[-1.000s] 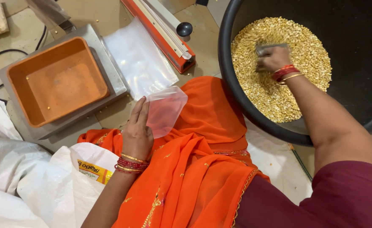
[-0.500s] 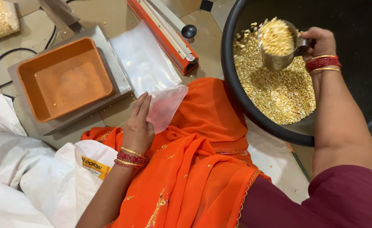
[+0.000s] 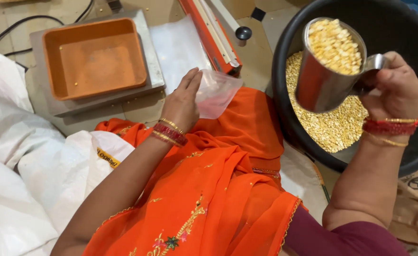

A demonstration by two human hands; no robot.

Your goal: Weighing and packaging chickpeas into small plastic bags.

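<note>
My right hand (image 3: 393,85) grips the handle of a steel cup (image 3: 323,80) heaped with yellow split lentils, held above a big black tub (image 3: 285,71) that holds more of the same lentils (image 3: 334,125). On my orange-draped lap, my left hand (image 3: 183,102) holds a small clear plastic bag (image 3: 216,92) by its mouth. The cup is to the right of the bag, a short gap apart. Both wrists wear red and gold bangles.
An orange tray (image 3: 93,57) sits on a grey weighing scale (image 3: 100,99) at the upper left. An orange bag sealer (image 3: 211,33) and a stack of clear bags (image 3: 178,45) lie beside it. White sacks (image 3: 24,156) fill the left side.
My right hand scooped lentils from the tub, lifted the full cup and carried it up and left, nearer the bag. My left hand kept its hold on the bag on my lap.
</note>
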